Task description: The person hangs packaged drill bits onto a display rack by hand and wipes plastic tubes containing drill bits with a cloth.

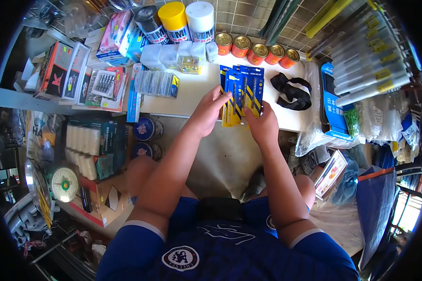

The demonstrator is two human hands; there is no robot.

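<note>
Several blue-and-yellow drill bit packs [239, 84], each card showing a slim dark bit, are held up over the front of the white shelf. My left hand [208, 111] grips the packs along their left edge, its thumb against the cards. At the lower right, my right hand [263, 124] has its thumb pressed on the front card and its fingers behind. The cards overlap, so parts of the rear ones are hidden. To the right of the packs lies a black strap-like item [293, 91].
Red tins [257, 54] with gold lids line the back of the shelf [197, 93]. Spray cans [172, 22], small plastic boxes [158, 83] and cartons [56, 70] stand to the left. Clear tubes [370, 58] hang at right. A dial scale [65, 184] sits low at left.
</note>
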